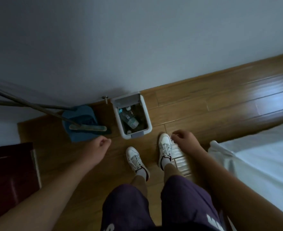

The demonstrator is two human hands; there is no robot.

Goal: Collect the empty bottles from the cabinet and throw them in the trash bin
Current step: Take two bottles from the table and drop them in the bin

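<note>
A small white trash bin [147, 117] stands open on the wood floor against the wall, just ahead of my feet. Inside it lie clear plastic bottles [130, 120], one with a teal label. My left hand [99, 147] hangs below and left of the bin, fingers curled in, nothing in it. My right hand [185, 140] is lower right of the bin, over my right shoe, curled around what looks like a ribbed clear bottle [180, 155] that runs back under my wrist; it is blurred.
A blue dustpan [80, 117] with a broom head [90, 128] and long handles sits left of the bin. A dark red cabinet [11, 172] is at the lower left. A white bed [262, 157] fills the right. A metal door stop [105, 98] sticks out of the wall.
</note>
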